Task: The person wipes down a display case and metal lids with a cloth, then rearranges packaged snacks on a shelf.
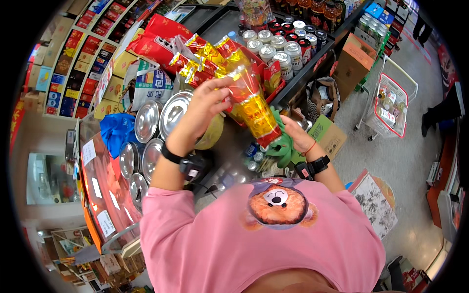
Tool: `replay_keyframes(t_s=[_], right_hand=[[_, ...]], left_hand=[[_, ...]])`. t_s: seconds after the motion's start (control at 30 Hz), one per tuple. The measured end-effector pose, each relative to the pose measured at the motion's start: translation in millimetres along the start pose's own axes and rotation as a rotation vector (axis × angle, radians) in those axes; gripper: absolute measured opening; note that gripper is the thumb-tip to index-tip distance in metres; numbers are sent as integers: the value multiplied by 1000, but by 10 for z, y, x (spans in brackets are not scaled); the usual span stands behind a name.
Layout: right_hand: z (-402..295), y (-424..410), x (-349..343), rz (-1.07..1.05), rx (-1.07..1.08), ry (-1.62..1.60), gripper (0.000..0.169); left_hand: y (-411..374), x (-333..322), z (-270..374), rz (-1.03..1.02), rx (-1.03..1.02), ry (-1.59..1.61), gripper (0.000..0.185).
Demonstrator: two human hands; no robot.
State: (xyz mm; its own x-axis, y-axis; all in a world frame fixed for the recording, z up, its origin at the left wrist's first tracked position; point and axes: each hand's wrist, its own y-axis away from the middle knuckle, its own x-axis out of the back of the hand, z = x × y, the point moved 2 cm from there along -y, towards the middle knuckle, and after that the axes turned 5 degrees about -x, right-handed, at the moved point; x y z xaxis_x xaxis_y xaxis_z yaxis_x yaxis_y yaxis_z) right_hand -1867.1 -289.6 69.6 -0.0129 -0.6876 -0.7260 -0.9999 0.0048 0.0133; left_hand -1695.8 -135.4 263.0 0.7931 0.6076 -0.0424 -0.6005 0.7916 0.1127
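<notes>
A shiny red-and-gold plastic packet [258, 115] with a see-through upper part slants in front of me. My left hand [210, 104] has its fingers on the film at the packet's upper left side. Beside the packet's lower right edge is my right hand [297, 134], its fingertips partly hidden behind the packet and a green plastic bag [282, 150]. Whether they grip either one is unclear. More red-and-gold packets [205, 55] lie heaped just beyond my left hand. Round shiny metal lids [176, 110] sit left of my left forearm.
Silver drink cans [282, 60] stand at the back on a black-edged counter [304, 80]. A large red bag [161, 40] and a blue plastic bag [116, 132] lie to the left. Cardboard boxes [353, 62] and a shopping cart [390, 104] with bottles are on the right.
</notes>
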Motion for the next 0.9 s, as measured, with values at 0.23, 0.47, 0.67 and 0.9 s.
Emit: replay_keyframes(t_s=[0.23, 0.47, 0.67, 0.9], right_hand=[[-14, 239, -28, 144, -71, 362, 61], [-130, 304, 177, 305, -71, 909, 43], [-510, 229, 41, 717, 479, 1097, 51], [-444, 81, -473, 377, 467, 1444, 23]], left_hand=[[97, -412, -1111, 241, -228, 123, 67], [303, -643, -1378, -63, 11, 323, 59], [245, -729, -1345, -164, -93, -185, 57], [169, -763, -1642, -151, -78, -24, 58]])
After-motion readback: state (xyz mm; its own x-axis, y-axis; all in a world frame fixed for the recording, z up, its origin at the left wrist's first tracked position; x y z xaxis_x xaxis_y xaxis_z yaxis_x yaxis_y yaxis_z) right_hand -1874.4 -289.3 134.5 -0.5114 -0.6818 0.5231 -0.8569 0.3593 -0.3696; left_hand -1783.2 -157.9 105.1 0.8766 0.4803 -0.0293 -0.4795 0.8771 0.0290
